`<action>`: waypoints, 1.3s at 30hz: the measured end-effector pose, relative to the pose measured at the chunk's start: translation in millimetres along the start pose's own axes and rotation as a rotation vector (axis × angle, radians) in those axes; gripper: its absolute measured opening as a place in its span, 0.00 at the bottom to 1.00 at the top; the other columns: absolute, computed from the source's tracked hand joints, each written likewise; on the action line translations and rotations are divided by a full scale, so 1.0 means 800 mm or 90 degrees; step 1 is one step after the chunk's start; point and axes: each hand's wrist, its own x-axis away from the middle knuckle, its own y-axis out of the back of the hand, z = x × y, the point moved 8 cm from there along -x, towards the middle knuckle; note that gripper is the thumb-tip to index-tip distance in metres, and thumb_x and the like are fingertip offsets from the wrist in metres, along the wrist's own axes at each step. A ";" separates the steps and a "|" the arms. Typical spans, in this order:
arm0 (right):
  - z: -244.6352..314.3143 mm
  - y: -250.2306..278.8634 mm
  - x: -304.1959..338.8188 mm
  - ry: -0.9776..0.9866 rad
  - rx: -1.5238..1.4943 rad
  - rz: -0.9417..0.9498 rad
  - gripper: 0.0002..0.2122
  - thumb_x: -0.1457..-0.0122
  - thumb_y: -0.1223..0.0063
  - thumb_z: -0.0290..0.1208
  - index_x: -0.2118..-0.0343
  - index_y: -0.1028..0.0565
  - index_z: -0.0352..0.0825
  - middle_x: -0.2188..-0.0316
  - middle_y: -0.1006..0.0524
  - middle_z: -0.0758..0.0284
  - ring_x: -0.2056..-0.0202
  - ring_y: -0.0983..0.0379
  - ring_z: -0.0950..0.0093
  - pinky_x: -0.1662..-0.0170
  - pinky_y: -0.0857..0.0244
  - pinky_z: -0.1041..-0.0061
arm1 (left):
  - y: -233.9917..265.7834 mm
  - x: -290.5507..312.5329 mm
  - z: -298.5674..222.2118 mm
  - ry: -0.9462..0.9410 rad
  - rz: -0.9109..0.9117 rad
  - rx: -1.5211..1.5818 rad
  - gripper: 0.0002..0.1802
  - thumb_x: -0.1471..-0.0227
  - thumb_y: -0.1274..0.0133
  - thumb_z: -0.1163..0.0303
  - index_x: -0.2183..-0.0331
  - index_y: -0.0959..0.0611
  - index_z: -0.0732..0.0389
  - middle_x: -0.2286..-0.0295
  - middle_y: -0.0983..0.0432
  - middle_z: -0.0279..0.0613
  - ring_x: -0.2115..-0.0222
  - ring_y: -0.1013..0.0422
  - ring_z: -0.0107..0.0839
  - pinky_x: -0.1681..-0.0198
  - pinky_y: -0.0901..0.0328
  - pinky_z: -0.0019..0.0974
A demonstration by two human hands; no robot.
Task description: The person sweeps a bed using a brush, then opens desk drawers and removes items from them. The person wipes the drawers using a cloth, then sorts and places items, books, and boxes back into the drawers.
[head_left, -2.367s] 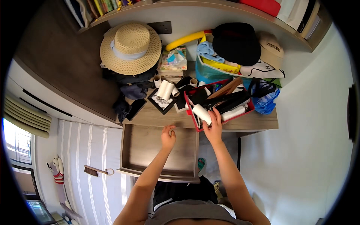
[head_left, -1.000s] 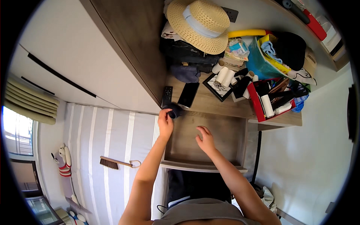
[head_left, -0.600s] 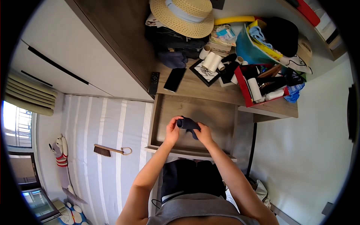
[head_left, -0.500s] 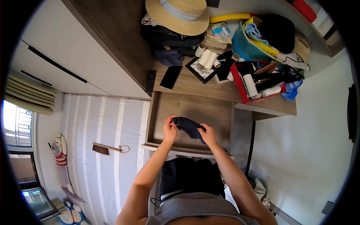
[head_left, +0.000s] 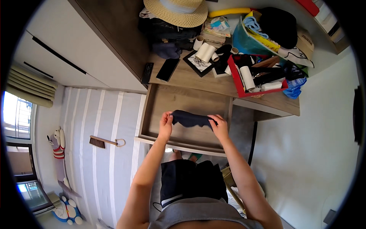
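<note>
A small dark navy cloth (head_left: 190, 119) is stretched sideways between my two hands, above the pulled-out wooden drawer (head_left: 171, 95). My left hand (head_left: 166, 123) pinches its left end. At the other end, my right hand (head_left: 219, 126) grips the cloth between thumb and fingers. The lower edge of the cloth looks wavy. I cannot tell what kind of garment or cloth it is. Bare wood shows on the drawer's bottom around it.
On the desktop (head_left: 213, 86) are a phone (head_left: 168, 70), a remote (head_left: 147, 72), a framed picture (head_left: 192, 64), white rolls (head_left: 205, 52) and a red box (head_left: 239, 82) of mixed items. Behind are a straw hat (head_left: 183, 19) on folded clothes and a teal bag (head_left: 244, 38). A brush (head_left: 98, 142) lies on the striped bedspread (head_left: 85, 164).
The cloth has gone from a slanting, partly rolled shape to a level, stretched one. My hands have moved a little farther apart, and the whole view has shifted slightly.
</note>
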 end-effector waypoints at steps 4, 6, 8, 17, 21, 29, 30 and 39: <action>0.011 -0.032 0.010 0.082 -0.014 0.079 0.10 0.55 0.47 0.24 0.67 0.24 0.37 0.69 0.25 0.64 0.67 0.29 0.63 0.64 0.35 0.70 | 0.046 0.008 0.006 -0.037 -0.106 -0.163 0.15 0.52 0.61 0.85 0.60 0.28 0.64 0.64 0.28 0.37 0.59 0.33 0.25 0.54 0.42 0.26; 0.005 -0.071 0.031 0.075 -0.008 0.166 0.10 0.55 0.46 0.26 0.67 0.24 0.37 0.68 0.25 0.65 0.64 0.30 0.64 0.59 0.35 0.70 | 0.107 0.019 0.034 -0.024 -0.188 -0.303 0.17 0.54 0.59 0.85 0.60 0.28 0.63 0.64 0.27 0.39 0.62 0.32 0.28 0.57 0.39 0.28; -0.043 -0.089 0.053 -0.020 0.004 0.168 0.09 0.54 0.48 0.26 0.67 0.24 0.36 0.69 0.25 0.63 0.65 0.29 0.63 0.61 0.35 0.69 | 0.131 0.023 0.060 -0.020 -0.260 -0.444 0.17 0.58 0.55 0.83 0.63 0.24 0.60 0.66 0.26 0.43 0.67 0.29 0.34 0.64 0.34 0.33; -0.274 -0.154 0.073 -0.393 0.065 -0.055 0.14 0.53 0.47 0.28 0.62 0.29 0.29 0.76 0.24 0.61 0.72 0.27 0.71 0.64 0.35 0.75 | -0.046 -0.054 0.199 -0.053 0.136 -0.593 0.13 0.62 0.51 0.78 0.68 0.22 0.59 0.73 0.26 0.50 0.71 0.30 0.48 0.68 0.34 0.44; -0.296 -0.163 0.036 -0.486 0.084 -0.184 0.15 0.55 0.45 0.34 0.66 0.28 0.31 0.79 0.25 0.59 0.72 0.26 0.62 0.67 0.35 0.69 | -0.060 -0.065 0.218 0.006 0.114 -0.516 0.14 0.61 0.52 0.79 0.66 0.23 0.60 0.74 0.26 0.48 0.73 0.29 0.43 0.69 0.34 0.40; -0.152 -0.246 0.009 -0.247 -0.313 0.128 0.25 0.52 0.47 0.20 0.49 0.38 0.37 0.60 0.29 0.64 0.68 0.31 0.78 0.66 0.34 0.79 | 0.058 -0.067 0.140 -0.025 -0.193 -0.442 0.14 0.56 0.58 0.84 0.64 0.26 0.65 0.67 0.28 0.46 0.68 0.30 0.34 0.63 0.35 0.32; -0.141 -0.242 0.012 -0.217 -0.244 0.115 0.27 0.52 0.46 0.22 0.47 0.40 0.38 0.58 0.30 0.64 0.68 0.32 0.77 0.67 0.34 0.78 | 0.048 -0.072 0.145 -0.070 -0.126 -0.595 0.15 0.56 0.56 0.81 0.62 0.27 0.65 0.63 0.29 0.49 0.64 0.31 0.38 0.59 0.36 0.36; -0.213 -0.148 0.050 -0.160 0.057 -0.034 0.19 0.52 0.56 0.17 0.54 0.34 0.35 0.66 0.27 0.60 0.69 0.29 0.69 0.67 0.33 0.74 | 0.023 -0.128 0.220 -0.060 0.175 -1.132 0.34 0.51 0.62 0.42 0.43 0.46 0.37 0.42 0.65 0.57 0.42 0.64 0.56 0.42 0.58 0.51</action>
